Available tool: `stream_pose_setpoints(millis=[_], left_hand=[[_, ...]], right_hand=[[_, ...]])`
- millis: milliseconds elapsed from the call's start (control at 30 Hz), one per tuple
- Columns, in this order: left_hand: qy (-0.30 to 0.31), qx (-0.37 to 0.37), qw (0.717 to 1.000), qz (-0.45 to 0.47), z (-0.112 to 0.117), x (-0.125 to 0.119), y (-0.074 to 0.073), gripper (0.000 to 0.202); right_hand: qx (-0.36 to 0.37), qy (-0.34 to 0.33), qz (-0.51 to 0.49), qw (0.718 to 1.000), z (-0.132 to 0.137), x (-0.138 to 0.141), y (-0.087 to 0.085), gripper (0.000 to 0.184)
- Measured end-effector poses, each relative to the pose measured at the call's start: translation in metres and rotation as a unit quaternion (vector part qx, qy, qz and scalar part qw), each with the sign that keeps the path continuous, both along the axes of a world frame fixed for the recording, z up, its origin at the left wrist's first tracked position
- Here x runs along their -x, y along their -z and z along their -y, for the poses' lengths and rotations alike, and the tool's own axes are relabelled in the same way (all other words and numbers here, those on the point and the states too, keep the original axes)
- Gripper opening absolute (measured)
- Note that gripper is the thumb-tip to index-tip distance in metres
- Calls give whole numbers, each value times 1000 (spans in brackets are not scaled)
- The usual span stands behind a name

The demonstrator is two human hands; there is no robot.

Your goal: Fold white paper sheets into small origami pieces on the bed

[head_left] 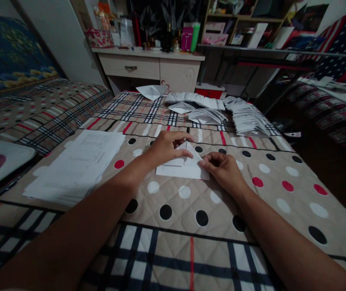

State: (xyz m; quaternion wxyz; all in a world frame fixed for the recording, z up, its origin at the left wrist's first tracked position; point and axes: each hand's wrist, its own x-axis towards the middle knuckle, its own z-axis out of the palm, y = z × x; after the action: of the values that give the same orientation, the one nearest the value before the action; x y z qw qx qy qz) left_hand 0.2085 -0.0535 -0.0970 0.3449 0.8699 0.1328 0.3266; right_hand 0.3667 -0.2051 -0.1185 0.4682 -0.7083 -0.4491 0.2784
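- On the quilted bedspread [176, 258], a folded sheet of white paper [173, 171] is laid between the two hands, its straight edge turned toward the wearer and its pointed tip turned away.
- By the left hand [167, 148], the sheet is reached over from the left; thumb and index finger are held well apart in a curve, with the pointed part of the paper between them. Whether the paper is pressed by the thumb cannot be told.
- By the right hand [224, 169], the sheet's right sloping edge is pinched between thumb and index finger, which are brought nearly together; the other fingers are curled in.
- To the left of the hands, a stack of printed sheets [79, 165] is spread slightly at its edges.
- Beyond the hands, a long row of folded papers [194, 99] is packed closely, and another row [247, 117] is set at its right end; a smaller pile [206, 116] is placed on the near side of the long row.
- Near the bedspread's far edge, a loose folded piece [151, 91] is left apart.
- Past the bed, a white dresser [145, 66] is crowded with bottles, boxes and a green tube [195, 37].
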Motion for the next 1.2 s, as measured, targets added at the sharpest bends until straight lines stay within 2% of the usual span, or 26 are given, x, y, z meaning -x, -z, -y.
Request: stream_pose_setpoints(millis=[100,167,267,400,533,633,700,800,833,900,967,1033,1200], left_hand=[[-3,139,990,-7,-8,0,4,45],[9,205,979,-9,-13,2,6,41],[17,257,966,-9,-17,5,7,40],[28,281,959,-30,-19,9,6,42],[26,262,964,-45,-20,7,12,39],[21,223,972,-66,-20,5,20,41],[7,171,982,-80,-19,4,23,44],[-15,48,996,-80,-17,4,22,52],[-11,7,997,-74,-16,5,21,50],[18,-47,996,-71,-14,5,18,33],[68,-57,991,-96,-11,5,15,18],[105,-40,985,-128,-9,6,12,24],[151,-8,970,-189,-9,12,3,21]], right_hand=[[-28,34,-69,997,-1,-3,-2,31],[-27,26,-89,995,0,-6,-5,32],[-6,-6,-100,995,1,-12,-9,33],[21,-15,-88,996,1,-14,-12,34],[5,-17,-56,998,-3,-12,-8,29],[6,-13,19,1000,-4,-11,-5,20],[22,-6,101,995,-3,-10,-3,13],[15,6,227,974,-2,-8,-1,10],[-1,-2,251,968,-2,-8,-1,10],[-43,-42,272,960,-1,-7,1,14],[-74,-94,273,955,-1,-6,1,21],[-81,-125,260,954,0,-5,0,27],[-41,-145,226,962,4,-6,-6,16]])
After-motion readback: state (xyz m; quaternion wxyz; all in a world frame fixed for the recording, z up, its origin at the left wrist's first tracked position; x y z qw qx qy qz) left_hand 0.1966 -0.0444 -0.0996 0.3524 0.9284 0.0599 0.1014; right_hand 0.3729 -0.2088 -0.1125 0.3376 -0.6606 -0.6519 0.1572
